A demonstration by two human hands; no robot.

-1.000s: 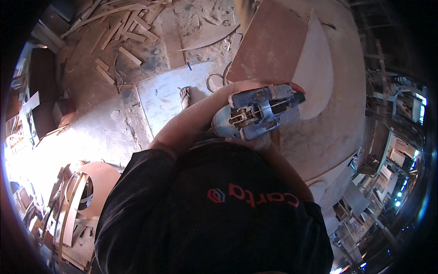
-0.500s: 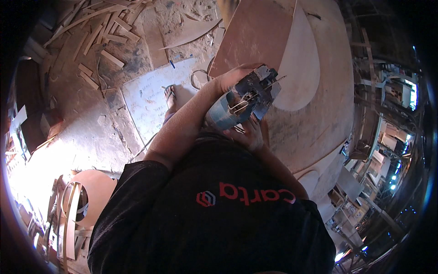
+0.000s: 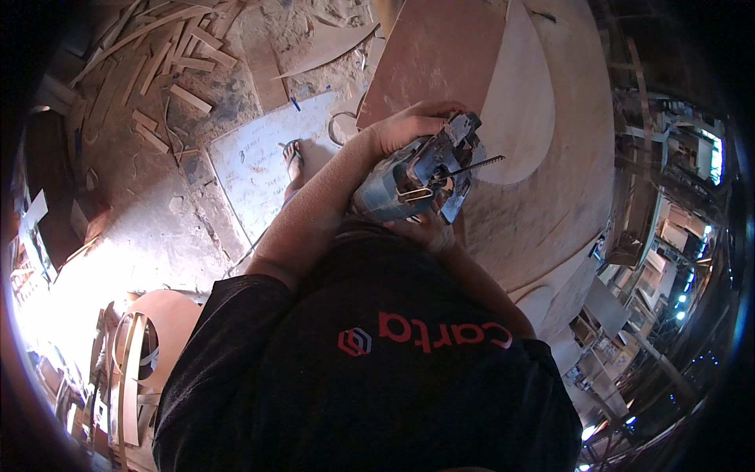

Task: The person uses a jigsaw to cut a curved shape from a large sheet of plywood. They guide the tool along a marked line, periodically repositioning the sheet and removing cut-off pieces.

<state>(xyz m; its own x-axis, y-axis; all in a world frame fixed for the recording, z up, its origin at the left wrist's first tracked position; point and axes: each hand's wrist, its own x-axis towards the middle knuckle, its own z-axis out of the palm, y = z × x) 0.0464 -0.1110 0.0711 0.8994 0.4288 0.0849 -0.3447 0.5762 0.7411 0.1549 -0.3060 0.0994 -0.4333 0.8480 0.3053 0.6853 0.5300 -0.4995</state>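
I hold a blue jigsaw (image 3: 389,193) above the front of my black shirt, its metal base plate (image 3: 460,145) turned up toward the camera and its thin blade (image 3: 484,163) sticking out to the right. My left hand (image 3: 413,126) is wrapped over the top of the tool near the base plate. My right hand (image 3: 425,232) grips it from below, its fingers partly hidden behind the body. A looped metal piece (image 3: 411,195) shows on the tool's body.
Plywood sheets (image 3: 429,55) and a pale curved cut piece (image 3: 519,94) lie beyond the jigsaw. Wood strips (image 3: 189,98) litter the floor. A white board (image 3: 244,173) is by my sandaled foot (image 3: 293,161). A round wooden panel with a hole (image 3: 169,322) stands lower left.
The jigsaw has shifted left and tilted, so its blade now points out toward the right and stands clear of the base plate. Both hands moved with it and kept hold.
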